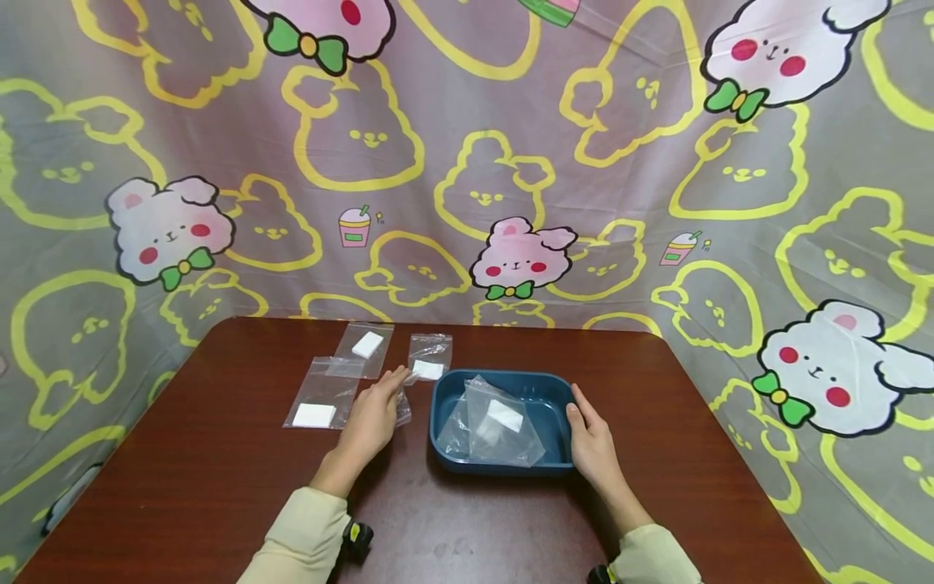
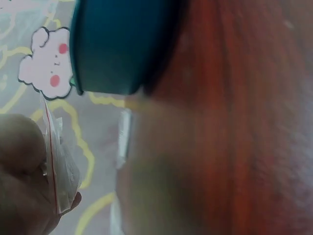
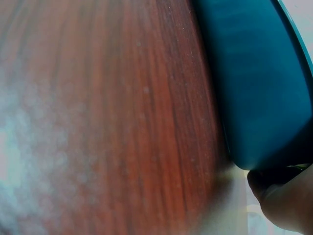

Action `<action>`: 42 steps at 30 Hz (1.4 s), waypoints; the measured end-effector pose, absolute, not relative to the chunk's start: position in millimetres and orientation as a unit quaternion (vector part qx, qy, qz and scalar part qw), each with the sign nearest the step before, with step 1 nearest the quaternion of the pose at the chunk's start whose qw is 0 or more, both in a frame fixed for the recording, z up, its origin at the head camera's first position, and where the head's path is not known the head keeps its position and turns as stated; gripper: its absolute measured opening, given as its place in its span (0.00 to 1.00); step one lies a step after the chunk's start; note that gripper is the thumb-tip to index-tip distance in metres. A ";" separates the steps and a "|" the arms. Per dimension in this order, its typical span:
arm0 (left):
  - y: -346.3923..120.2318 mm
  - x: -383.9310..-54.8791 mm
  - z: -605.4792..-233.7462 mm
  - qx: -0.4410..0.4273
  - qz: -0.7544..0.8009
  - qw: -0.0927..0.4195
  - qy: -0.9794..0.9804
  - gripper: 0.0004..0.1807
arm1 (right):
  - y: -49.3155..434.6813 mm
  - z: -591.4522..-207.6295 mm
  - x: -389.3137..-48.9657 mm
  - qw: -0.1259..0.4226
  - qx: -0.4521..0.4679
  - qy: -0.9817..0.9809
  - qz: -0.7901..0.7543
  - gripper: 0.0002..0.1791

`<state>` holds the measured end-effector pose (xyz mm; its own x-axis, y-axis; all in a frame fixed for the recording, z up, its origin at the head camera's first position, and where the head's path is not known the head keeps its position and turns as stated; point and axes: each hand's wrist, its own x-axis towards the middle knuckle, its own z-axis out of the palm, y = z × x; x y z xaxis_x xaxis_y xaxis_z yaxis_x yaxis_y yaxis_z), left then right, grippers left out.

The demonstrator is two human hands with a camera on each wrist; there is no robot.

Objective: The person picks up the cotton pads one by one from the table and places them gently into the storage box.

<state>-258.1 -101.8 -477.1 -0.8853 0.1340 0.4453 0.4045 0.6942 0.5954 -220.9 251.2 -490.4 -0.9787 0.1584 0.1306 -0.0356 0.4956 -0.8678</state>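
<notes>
A dark blue rectangular tray (image 1: 503,467) sits on the brown table. My right hand (image 1: 593,438) grips its right end, thumb at the rim. Inside the tray lie clear zip bags (image 1: 481,438), the top one with a white block (image 1: 505,415) in it. To the left of the tray, my left hand (image 1: 372,418) pinches a clear zip bag (image 2: 63,171) with a red seal line; in the head view the hand covers much of this bag. Two bagged white blocks (image 1: 314,416) (image 1: 367,345) lie beyond and left of that hand.
Another small zip bag (image 1: 430,349) with a white piece lies just behind the tray's left corner. Around the table (image 1: 452,535) hangs a curtain (image 1: 409,162) with cartoon rabbits, close along its back edge and sides.
</notes>
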 end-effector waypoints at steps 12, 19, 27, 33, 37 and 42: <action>-84.6 -257.2 -446.0 -0.161 -0.366 0.165 -0.902 0.22 | 250.7 -490.4 -220.4 0.108 -0.035 -0.855 0.507 0.28; -77.6 -260.5 -444.1 -0.184 -0.352 0.177 -0.900 0.21 | 250.0 -491.1 -220.6 0.118 -0.037 -0.855 0.503 0.27; -66.1 -257.9 -444.3 -0.190 -0.341 0.170 -0.905 0.21 | 250.1 -491.2 -219.1 0.125 -0.034 -0.856 0.500 0.27; -50.0 -254.5 -443.0 -0.217 -0.326 0.164 -0.905 0.20 | 250.6 -490.2 -218.7 0.105 -0.036 -0.857 0.503 0.28; -36.7 -251.8 -443.1 -0.240 -0.306 0.157 -0.908 0.20 | 250.2 -490.0 -218.0 0.101 -0.040 -0.855 0.507 0.28; -18.7 -248.8 -439.8 -0.266 -0.282 0.138 -0.911 0.21 | 249.5 -490.2 -218.9 0.112 -0.039 -0.855 0.504 0.27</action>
